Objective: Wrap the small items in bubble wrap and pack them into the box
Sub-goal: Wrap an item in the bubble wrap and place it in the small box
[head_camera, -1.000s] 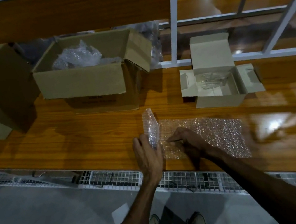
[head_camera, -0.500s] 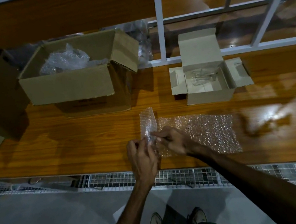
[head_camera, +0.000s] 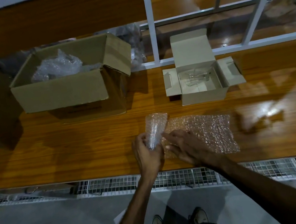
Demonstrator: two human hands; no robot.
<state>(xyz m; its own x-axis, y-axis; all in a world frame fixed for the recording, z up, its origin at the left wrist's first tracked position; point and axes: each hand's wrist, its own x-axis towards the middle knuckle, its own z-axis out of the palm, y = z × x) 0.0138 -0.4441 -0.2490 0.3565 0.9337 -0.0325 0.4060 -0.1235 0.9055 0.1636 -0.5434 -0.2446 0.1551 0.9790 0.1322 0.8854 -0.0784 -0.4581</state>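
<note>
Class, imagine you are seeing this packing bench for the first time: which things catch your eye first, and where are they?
The left hand and right hand at the table's near edge, rolling an item in bubble wrap. Behind, a big brown carton holds wrapped bundles; to its right a small open box holds clear glass.

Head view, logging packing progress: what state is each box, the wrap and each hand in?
Large cardboard box: flaps open, bubble-wrapped bundles inside.
Small white box: lid and side flaps open, a clear item inside.
Bubble wrap sheet: flat on the table, left end curled up.
Left hand: gripping the curled end.
Right hand: pressing on the sheet.
</note>
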